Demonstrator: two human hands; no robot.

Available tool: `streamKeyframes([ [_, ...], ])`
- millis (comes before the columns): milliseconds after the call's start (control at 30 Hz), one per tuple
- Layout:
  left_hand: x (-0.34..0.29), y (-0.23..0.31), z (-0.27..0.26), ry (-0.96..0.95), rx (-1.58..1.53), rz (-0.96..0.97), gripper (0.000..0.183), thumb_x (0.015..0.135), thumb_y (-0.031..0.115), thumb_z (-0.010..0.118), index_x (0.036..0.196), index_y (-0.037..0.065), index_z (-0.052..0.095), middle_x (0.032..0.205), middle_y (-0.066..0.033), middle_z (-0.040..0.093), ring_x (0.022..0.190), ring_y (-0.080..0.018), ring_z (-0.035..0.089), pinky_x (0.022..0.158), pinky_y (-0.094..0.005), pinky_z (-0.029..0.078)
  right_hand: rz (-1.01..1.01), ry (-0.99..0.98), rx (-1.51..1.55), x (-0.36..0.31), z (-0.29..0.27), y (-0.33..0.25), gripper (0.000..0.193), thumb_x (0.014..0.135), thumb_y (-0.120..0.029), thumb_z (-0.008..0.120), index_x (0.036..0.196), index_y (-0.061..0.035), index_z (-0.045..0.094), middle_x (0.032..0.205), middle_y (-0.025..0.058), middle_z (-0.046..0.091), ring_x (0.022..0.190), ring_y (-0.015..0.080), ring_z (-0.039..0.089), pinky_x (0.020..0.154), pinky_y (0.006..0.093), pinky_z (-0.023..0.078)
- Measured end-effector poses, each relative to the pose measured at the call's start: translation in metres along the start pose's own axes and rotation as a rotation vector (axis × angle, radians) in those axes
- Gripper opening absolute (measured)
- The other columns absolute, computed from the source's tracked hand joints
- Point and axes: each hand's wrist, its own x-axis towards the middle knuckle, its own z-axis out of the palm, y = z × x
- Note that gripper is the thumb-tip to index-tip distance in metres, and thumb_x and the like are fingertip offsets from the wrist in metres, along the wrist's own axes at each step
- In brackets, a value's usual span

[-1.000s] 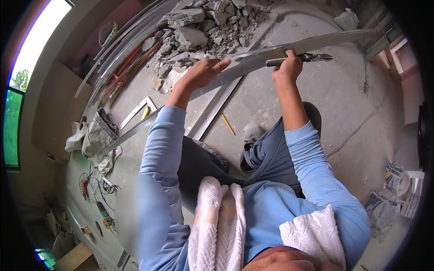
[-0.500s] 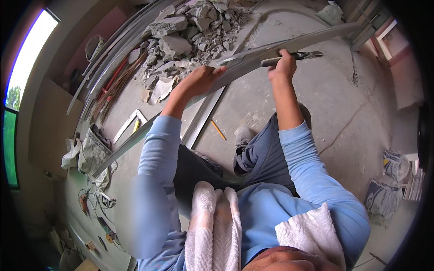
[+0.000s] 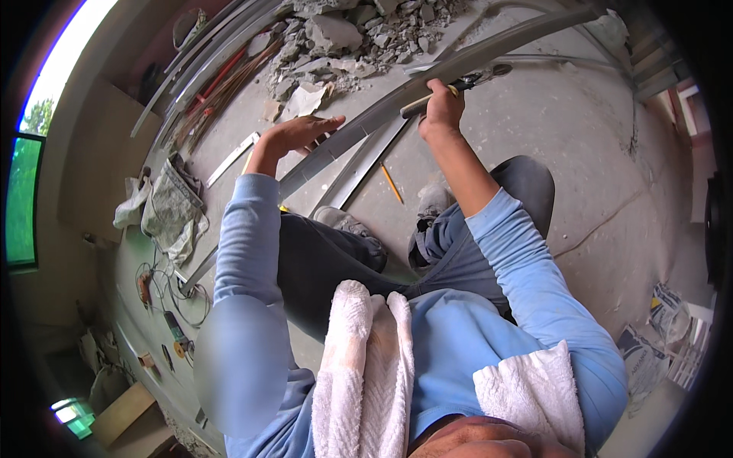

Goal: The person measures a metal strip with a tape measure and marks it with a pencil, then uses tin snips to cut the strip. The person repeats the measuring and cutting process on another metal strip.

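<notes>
A long grey metal channel (image 3: 374, 114) runs slantwise in front of me, from the upper right down past my left forearm. My left hand (image 3: 294, 136) is at its upper-left edge, thumb stretched out and fingers apart, the fingertips close to the metal; whether they touch cannot be made out. In my right hand (image 3: 444, 114) is a pair of metal snips (image 3: 416, 105), gripped by the handles, with the dark blades pointing right. That hand sits right against the channel's lower edge.
Broken concrete rubble (image 3: 336, 38) lies at the back, beside long metal strips (image 3: 200, 69). Another channel (image 3: 366, 164) and a yellow pencil (image 3: 392, 183) are on the floor by my shoes. A sack (image 3: 172, 202), a drill (image 3: 144, 287) and an angle grinder (image 3: 177, 332) lie left.
My left hand has loosened from the channel and moved down-left, its fingers now apart. My right hand, holding the snips, has shifted left. The view has also moved a little.
</notes>
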Motion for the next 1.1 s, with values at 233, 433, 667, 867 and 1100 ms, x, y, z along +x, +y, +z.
streamKeyframes([
  [233,0.017,0.004,0.030,0.236,0.217,0.368,0.039,0.095,0.038,0.065,0.106,0.001,0.069,0.090,-0.0215,0.070,0.084,-0.0352,0.068,0.075,-0.0458,0.050,0.043,-0.065,0.041,0.016,-0.008,-0.006,0.043,0.081,-0.001,0.063,0.123,-0.0045,0.055,0.115,0.0085,0.064,0.101,0.0243,0.065,0.087,0.0388,0.055],
  [433,0.016,0.010,0.046,0.415,0.190,0.435,0.031,0.098,0.030,0.062,0.097,-0.001,0.063,0.085,-0.0250,0.066,0.079,-0.0417,0.066,0.070,-0.0499,0.048,0.056,-0.090,0.059,0.015,-0.006,-0.015,0.027,0.085,-0.008,0.062,0.111,-0.0026,0.063,0.107,0.0103,0.068,0.096,0.0256,0.069,0.085,0.0388,0.058],
  [667,0.016,0.010,0.060,0.568,0.145,0.553,0.018,0.094,0.015,0.062,0.105,0.002,0.060,0.093,-0.0228,0.067,0.089,-0.0426,0.064,0.078,-0.0486,0.050,0.074,-0.227,0.052,0.017,-0.006,-0.016,0.025,0.088,-0.013,0.058,0.108,0.0007,0.064,0.101,0.0158,0.070,0.095,0.0300,0.070,0.082,0.0395,0.056],
  [867,0.014,0.015,0.065,0.623,0.183,0.543,0.016,0.092,0.014,0.062,0.103,0.002,0.060,0.095,-0.0211,0.066,0.091,-0.0425,0.064,0.078,-0.0493,0.050,0.063,-0.294,0.048,0.015,-0.006,-0.023,0.026,0.091,-0.016,0.056,0.109,0.0006,0.063,0.101,0.0167,0.070,0.095,0.0301,0.070,0.079,0.0396,0.056],
  [1100,0.012,0.021,0.043,0.420,0.215,0.395,0.028,0.087,0.021,0.067,0.106,0.002,0.060,0.094,-0.0251,0.067,0.088,-0.0418,0.066,0.076,-0.0473,0.051,0.063,-0.233,0.049,0.014,-0.005,-0.020,0.024,0.088,-0.014,0.057,0.107,0.0004,0.065,0.099,0.0152,0.071,0.090,0.0294,0.071,0.080,0.0389,0.057],
])
